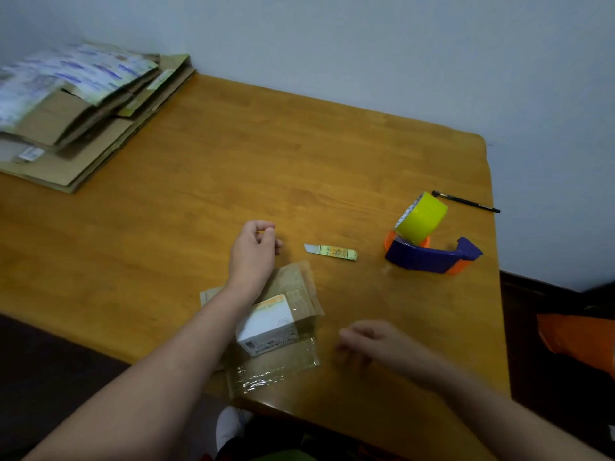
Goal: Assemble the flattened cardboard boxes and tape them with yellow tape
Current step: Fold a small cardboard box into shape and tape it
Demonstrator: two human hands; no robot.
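Head view shows my left hand (254, 244) with fingers curled, pinching a tiny yellow scrap (260, 231), the flattened box (286, 314) lying nearer me than those fingers, under the forearm, my blurred right hand (366, 341) loose-fingered just beside its right edge, the yellow tape (421, 216) well beyond.

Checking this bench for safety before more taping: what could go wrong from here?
1. The small cutter lies with its blade out, pointing toward the left hand, which pinches a yellow scrap; either hand reaching across for the tape dispenser might brush it.
2. The black pen rests near the table's far right edge; a nudge could probably roll it off.
3. The yellow tape roll sits tilted in the dispenser and may slip out when lifted.
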